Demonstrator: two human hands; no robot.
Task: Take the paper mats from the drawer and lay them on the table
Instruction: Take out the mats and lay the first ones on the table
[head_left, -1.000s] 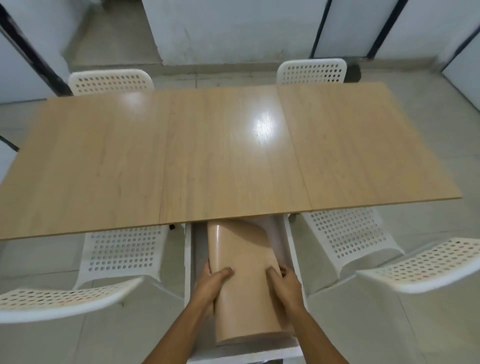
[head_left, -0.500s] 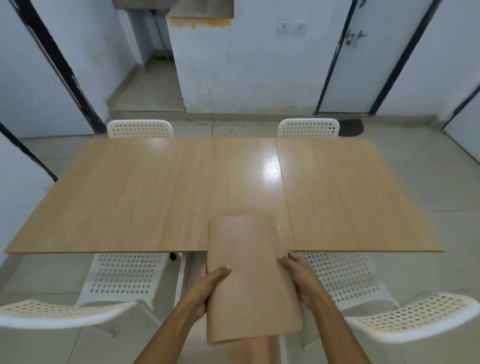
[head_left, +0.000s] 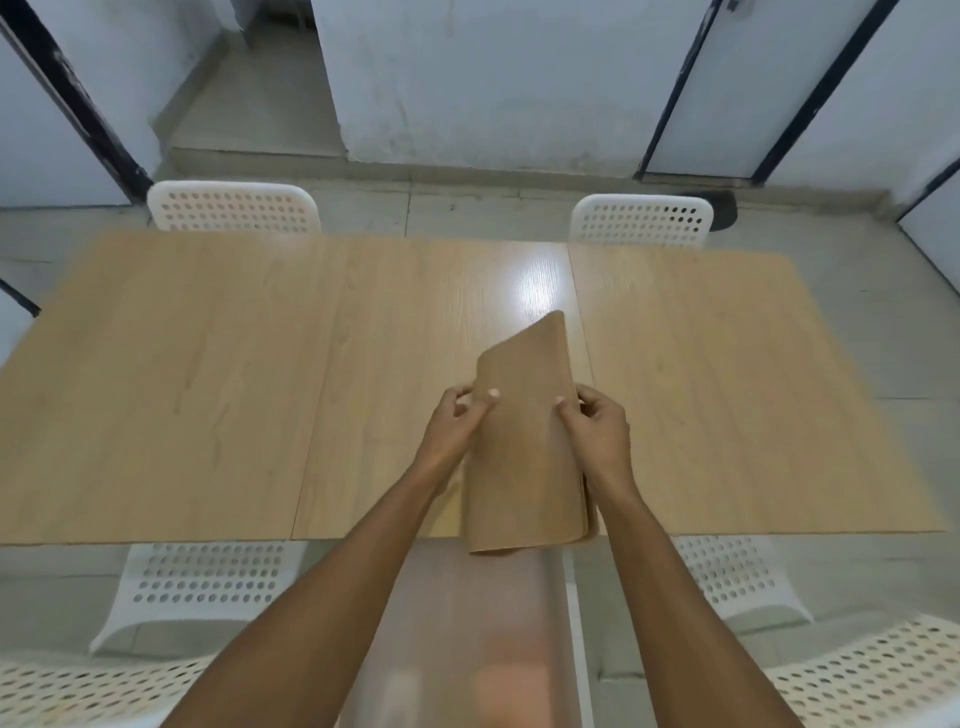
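Note:
A curled stack of brown paper mats (head_left: 524, 452) hangs over the near edge of the wooden table (head_left: 208, 389), its far corner pointing up and away. My left hand (head_left: 457, 421) pinches the stack's left edge and my right hand (head_left: 592, 421) grips its right edge. Below the table edge the open white drawer (head_left: 571, 623) shows between my forearms, its inside blurred.
White perforated chairs stand around the table: two at the far side (head_left: 234, 208) (head_left: 641, 221), two tucked under the near edge (head_left: 202, 582) (head_left: 737, 577), and two close to me at the bottom corners (head_left: 78, 691) (head_left: 872, 680). White walls and dark door frames lie beyond.
Both hands have lifted the mat stack out of the drawer and carried it forward over the table's near edge. The stack's far end has tilted to a point.

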